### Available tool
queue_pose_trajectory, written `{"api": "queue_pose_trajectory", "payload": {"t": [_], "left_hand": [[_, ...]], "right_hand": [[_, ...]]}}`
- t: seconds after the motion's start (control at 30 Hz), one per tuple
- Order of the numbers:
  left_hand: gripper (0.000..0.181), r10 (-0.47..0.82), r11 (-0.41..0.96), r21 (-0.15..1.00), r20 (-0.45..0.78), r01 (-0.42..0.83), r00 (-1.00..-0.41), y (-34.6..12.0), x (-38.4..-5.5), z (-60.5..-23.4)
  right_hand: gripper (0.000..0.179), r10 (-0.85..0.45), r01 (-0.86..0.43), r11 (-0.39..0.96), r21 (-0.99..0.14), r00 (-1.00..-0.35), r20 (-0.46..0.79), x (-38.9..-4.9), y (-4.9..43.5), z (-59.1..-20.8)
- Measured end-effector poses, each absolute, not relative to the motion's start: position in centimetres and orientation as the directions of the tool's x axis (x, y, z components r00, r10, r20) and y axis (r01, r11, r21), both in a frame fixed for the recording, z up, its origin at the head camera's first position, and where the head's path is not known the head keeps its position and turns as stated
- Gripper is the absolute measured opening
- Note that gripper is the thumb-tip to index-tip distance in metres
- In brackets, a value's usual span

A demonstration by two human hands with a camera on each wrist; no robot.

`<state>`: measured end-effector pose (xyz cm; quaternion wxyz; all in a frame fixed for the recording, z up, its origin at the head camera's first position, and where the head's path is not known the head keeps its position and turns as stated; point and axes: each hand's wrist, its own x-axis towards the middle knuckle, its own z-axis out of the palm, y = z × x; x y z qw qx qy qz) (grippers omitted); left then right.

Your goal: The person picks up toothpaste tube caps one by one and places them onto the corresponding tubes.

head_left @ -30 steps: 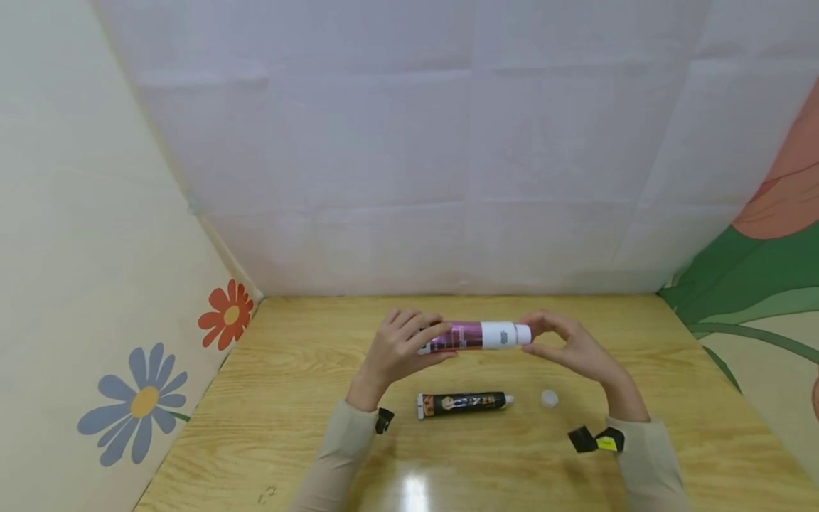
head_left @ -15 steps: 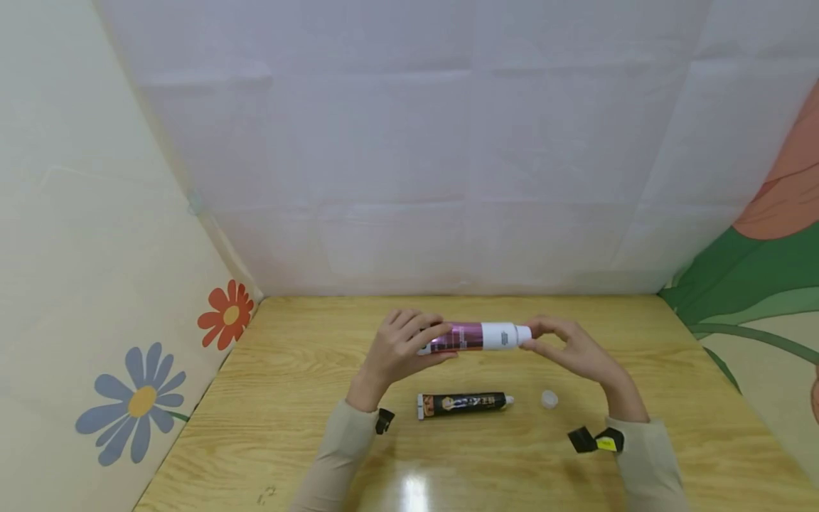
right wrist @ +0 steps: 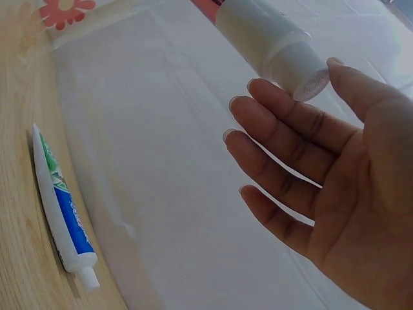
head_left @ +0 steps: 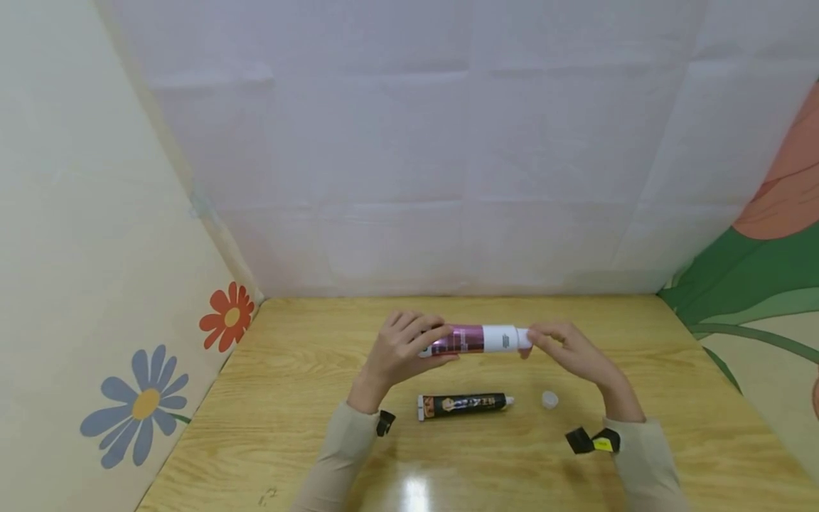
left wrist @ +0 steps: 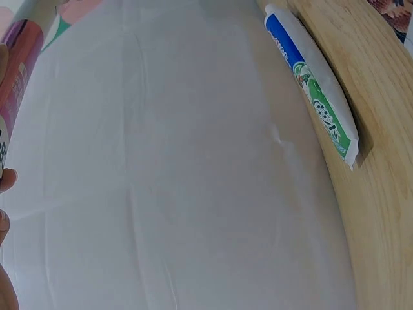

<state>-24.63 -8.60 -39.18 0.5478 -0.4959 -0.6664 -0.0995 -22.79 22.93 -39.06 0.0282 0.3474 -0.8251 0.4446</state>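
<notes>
Held level above the table is a purple and white toothpaste tube. My left hand grips its left end, fingers over the top and thumb below. At the other end, the thumb and fingers of my right hand pinch the white cap. In the right wrist view, thumb and index fingertip touch opposite sides of the cap, while the other fingers are spread below. Nearer the person lies a black tube, its white nozzle pointing right. A small whitish cap sits right of that nozzle.
Both wrist views show a white, blue and green tube lying on the wooden table; I cannot make it out in the head view. A white sheet hangs behind the table, with flower-painted walls at the sides.
The right hand's fingers have turned around the cap, the thumb side now showing more on top. The held tube has dipped slightly. My left hand keeps its grip; the black tube stays put.
</notes>
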Motion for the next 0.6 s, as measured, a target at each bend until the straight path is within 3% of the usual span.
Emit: {"api": "queue_pose_trajectory", "payload": {"t": [0.43,0.6], "left_hand": [[0.052,0.557,0.501,-0.408,0.827,0.763,0.076,-8.58,-24.38,-39.06],[0.054,0.554,0.496,-0.41,0.828,0.765,0.084,-8.62,-24.42,-38.93]], "right_hand": [[0.041,-0.548,-0.591,0.301,-0.748,-0.75,0.371,-22.68,22.53,-39.08],[0.03,-0.505,-0.57,0.405,-0.715,-0.791,0.345,-22.49,22.47,-39.03]]}}
